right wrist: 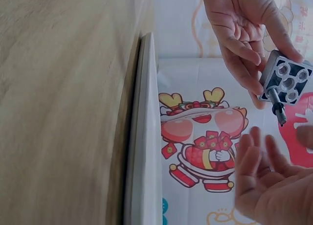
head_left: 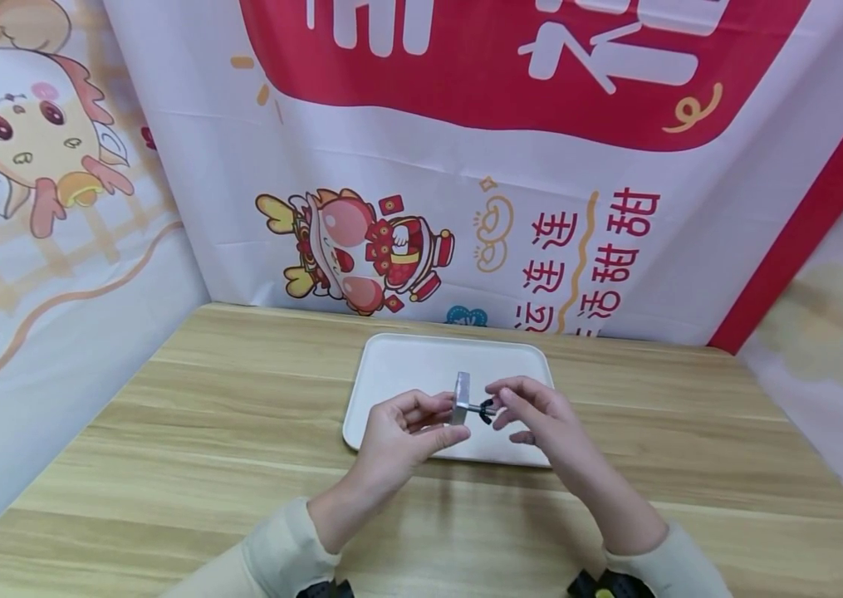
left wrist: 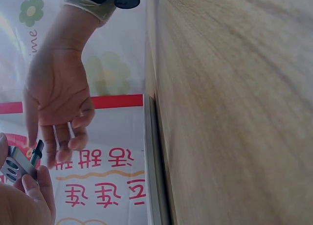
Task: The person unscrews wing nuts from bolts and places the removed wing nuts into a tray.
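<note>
Over the tray, my left hand (head_left: pixel 397 430) holds a square metal block (head_left: pixel 462 395) upright between thumb and fingers. In the right wrist view the block's face (right wrist: pixel 288 82) shows several round holes with dark recesses between them. From one corner hole sticks out a metal bolt (right wrist: pixel 274 98), with a small black winged piece (right wrist: pixel 278 109) around it near its outer end. My right hand (head_left: pixel 550 417) is at the bolt's free end, fingers loosely bent and spread. Both wrist views show a gap between its fingers and the bolt.
A white rectangular tray (head_left: pixel 391 361) lies under the hands on the wood-grain table (head_left: pixel 227 432). Behind the table hangs a printed cloth (head_left: pixel 204 166) with red lettering and a cartoon figure. Dark wrist devices (head_left: pixel 610 585) sit at both cuffs.
</note>
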Demonstrator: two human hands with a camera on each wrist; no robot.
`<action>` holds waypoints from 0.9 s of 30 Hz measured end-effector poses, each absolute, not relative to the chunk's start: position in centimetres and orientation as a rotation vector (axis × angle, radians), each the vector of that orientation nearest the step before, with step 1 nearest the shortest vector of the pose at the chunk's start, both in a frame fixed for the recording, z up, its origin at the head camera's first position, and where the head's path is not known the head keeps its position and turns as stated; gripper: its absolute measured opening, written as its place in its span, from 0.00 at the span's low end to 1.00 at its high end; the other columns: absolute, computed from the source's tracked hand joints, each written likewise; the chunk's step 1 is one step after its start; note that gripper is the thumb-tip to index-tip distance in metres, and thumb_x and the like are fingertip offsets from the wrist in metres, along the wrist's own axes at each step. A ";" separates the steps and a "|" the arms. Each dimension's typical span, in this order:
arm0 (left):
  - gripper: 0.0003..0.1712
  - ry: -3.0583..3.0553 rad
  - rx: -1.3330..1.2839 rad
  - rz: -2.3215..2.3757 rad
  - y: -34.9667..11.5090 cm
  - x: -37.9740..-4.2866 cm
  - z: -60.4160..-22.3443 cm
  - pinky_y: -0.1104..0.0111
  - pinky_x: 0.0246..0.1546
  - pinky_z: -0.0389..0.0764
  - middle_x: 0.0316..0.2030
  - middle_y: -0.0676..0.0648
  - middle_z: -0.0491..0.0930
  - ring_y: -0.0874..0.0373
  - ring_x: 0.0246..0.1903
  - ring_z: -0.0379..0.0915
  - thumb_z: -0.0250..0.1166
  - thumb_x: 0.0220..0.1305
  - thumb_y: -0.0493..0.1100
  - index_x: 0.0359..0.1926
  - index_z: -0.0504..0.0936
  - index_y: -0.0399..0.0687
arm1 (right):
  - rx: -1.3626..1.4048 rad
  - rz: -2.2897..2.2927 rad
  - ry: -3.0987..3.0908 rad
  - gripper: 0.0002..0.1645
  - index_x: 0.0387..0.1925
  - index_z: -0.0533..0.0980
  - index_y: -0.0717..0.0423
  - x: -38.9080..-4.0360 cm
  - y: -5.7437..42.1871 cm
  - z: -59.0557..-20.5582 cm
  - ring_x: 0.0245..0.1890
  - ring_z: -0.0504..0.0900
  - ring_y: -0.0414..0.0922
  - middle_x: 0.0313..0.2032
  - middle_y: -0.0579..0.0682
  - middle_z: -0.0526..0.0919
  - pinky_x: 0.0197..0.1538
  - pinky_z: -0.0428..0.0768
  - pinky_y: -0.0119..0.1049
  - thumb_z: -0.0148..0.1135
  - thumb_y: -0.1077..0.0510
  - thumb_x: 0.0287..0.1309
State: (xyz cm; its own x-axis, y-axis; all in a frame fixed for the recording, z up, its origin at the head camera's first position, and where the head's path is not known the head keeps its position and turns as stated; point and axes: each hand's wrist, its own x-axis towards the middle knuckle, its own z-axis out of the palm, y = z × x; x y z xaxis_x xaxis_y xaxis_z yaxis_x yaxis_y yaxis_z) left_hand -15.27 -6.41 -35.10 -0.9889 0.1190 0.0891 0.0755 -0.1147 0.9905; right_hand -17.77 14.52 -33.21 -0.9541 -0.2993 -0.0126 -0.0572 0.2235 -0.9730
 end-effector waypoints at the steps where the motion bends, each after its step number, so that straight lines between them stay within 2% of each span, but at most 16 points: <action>1: 0.20 2.070 0.227 2.313 -6.4 -15.3 -35.1 0.72 0.49 0.85 0.53 0.41 0.85 0.57 0.47 0.84 0.77 0.52 0.35 0.44 0.81 0.33 | -0.319 -1.799 2.262 0.24 0.58 0.72 0.64 -17.8 14.6 -33.2 0.39 0.80 0.42 0.43 0.48 0.81 0.43 0.81 0.39 0.55 0.49 0.72; 6: 0.20 2.064 0.223 2.316 -6.5 -15.4 -35.1 0.72 0.49 0.85 0.53 0.41 0.85 0.57 0.48 0.84 0.77 0.51 0.35 0.44 0.80 0.33 | -0.399 -1.741 2.215 0.22 0.57 0.72 0.63 -18.0 14.6 -33.6 0.35 0.80 0.40 0.36 0.45 0.82 0.38 0.81 0.33 0.62 0.56 0.67; 10: 0.20 2.056 0.213 2.308 -6.5 -15.4 -35.1 0.72 0.49 0.85 0.53 0.42 0.85 0.57 0.48 0.84 0.77 0.51 0.35 0.44 0.80 0.34 | -0.514 -1.774 2.256 0.21 0.54 0.72 0.68 -18.0 14.6 -33.9 0.32 0.79 0.39 0.33 0.44 0.81 0.35 0.78 0.29 0.64 0.61 0.64; 13: 0.20 2.063 0.220 2.306 -6.5 -15.4 -35.1 0.72 0.49 0.85 0.53 0.41 0.84 0.57 0.47 0.84 0.77 0.52 0.36 0.44 0.80 0.33 | -0.555 -1.801 2.266 0.20 0.54 0.71 0.70 -18.0 14.5 -34.0 0.32 0.78 0.39 0.32 0.44 0.80 0.35 0.77 0.28 0.64 0.63 0.64; 20: 0.20 2.056 0.221 2.305 -6.6 -15.4 -35.1 0.72 0.48 0.85 0.53 0.42 0.85 0.57 0.47 0.84 0.77 0.52 0.35 0.44 0.81 0.34 | -0.548 -1.774 2.307 0.17 0.52 0.75 0.63 -17.9 14.5 -34.0 0.35 0.74 0.41 0.35 0.46 0.77 0.36 0.75 0.28 0.63 0.66 0.63; 27: 0.19 2.045 0.230 2.314 -6.5 -15.4 -35.1 0.72 0.48 0.85 0.53 0.40 0.84 0.57 0.47 0.84 0.76 0.52 0.34 0.43 0.80 0.31 | -0.449 -1.783 2.264 0.15 0.52 0.74 0.67 -17.9 14.5 -33.8 0.36 0.77 0.41 0.35 0.41 0.80 0.38 0.76 0.29 0.61 0.68 0.64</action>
State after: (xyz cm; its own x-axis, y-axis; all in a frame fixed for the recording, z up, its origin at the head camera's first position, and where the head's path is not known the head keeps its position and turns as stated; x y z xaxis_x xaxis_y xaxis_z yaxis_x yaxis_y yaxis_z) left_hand -15.35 -6.54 -35.06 -0.9879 0.1319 0.0814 0.0646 -0.1270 0.9898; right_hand -17.93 14.54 -33.77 -0.9281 -0.3721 0.0126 -0.0995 0.2151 -0.9715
